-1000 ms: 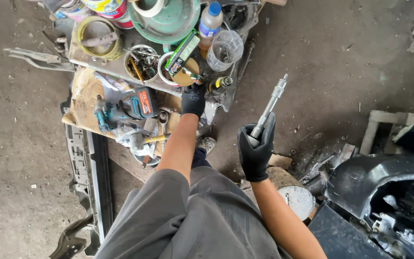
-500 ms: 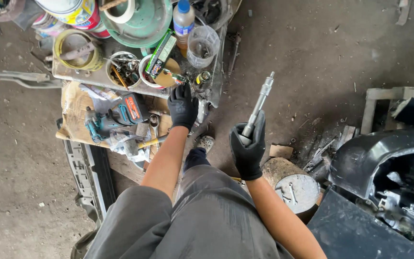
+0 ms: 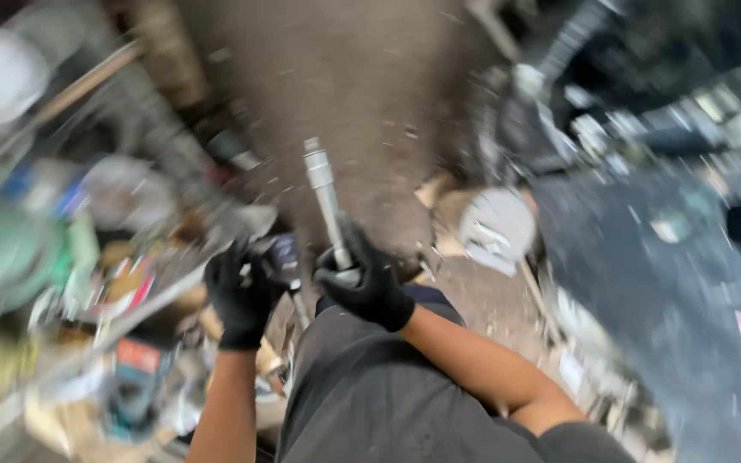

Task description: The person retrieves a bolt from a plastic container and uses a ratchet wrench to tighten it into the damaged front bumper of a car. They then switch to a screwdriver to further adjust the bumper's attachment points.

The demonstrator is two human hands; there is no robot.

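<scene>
The view is heavily blurred by motion. My right hand [image 3: 369, 287], in a black glove, grips a long metal socket wrench [image 3: 326, 199] that points up and away from me. My left hand [image 3: 240, 296], also in a black glove, is closed over something small and dark by the cluttered tool pile; what it holds is too blurred to tell. Both hands are in front of my dark grey trouser knee [image 3: 370, 386].
A smeared heap of tools, tins and a teal power drill [image 3: 135, 390] lies at the left. A grey block [image 3: 497, 227] sits on the dirt floor ahead. Dark car body parts [image 3: 662, 257] fill the right side.
The camera has swung sharply, so the tool pile now lies at the left and the car parts at the right. My left hand has drawn back from the pile, closer to my right hand.
</scene>
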